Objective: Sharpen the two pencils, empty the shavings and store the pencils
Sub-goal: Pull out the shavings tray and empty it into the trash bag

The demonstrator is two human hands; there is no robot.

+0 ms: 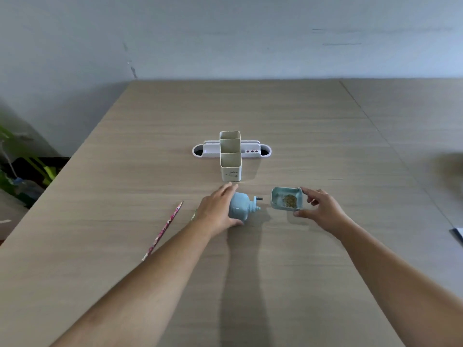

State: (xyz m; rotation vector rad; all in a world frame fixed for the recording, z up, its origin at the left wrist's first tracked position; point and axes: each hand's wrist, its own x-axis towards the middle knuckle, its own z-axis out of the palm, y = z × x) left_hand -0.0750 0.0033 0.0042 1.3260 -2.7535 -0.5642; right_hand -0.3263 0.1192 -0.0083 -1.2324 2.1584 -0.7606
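Head view: left hand (pixel 217 209) grips the pale blue plastic sharpener (pixel 240 206); right hand (pixel 323 209) pinches its shavings-filled drawer (pixel 286 199), pulled out. Emptying and storing remain; pink patterned pencil (pixel 164 230) lies left of the sharpener.

wooden table (pixel 300 259) with pencil (pixel 164 229), sharpener (pixel 241 206), white organiser (pixel 231 152)

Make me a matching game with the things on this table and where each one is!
Things:
1. sharpener
2. shavings tray
3. pink pencil
4. pencil holder

Places:
A. lying on the table, left of both hands
B. standing behind the hands
C. held by the right hand
D. under the left hand

Pairs: 1-D, 2-C, 3-A, 4-B
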